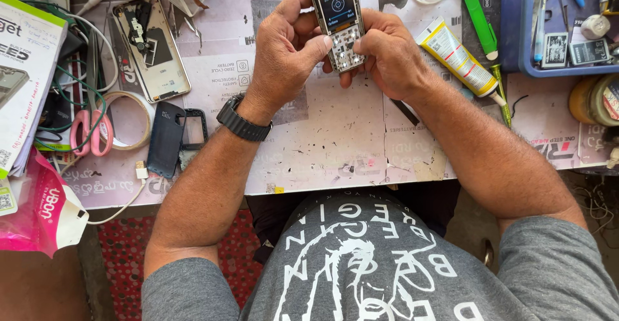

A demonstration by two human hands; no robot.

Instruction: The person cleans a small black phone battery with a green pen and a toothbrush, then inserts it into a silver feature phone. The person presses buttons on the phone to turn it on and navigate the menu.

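Grey shirt (387, 263), both hands (287, 50) gripping keypad phone (338, 18)

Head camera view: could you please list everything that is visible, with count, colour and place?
keypad phone: one, silver with lit screen, top centre, between both hands
opened phone body: one, silver and black, upper left on the mat
phone back cover: one, dark blue-black, left of centre
tape roll: one, beige, left
scissors: one, pink handles, far left
glue tube: one, yellow and white, right of the hands
screwdriver: one, green, upper right
tray: one, blue, top right
work mat: one, pale pink, centre
wristwatch: one, black, left wrist
left hand: holds the phone
right hand: holds the phone
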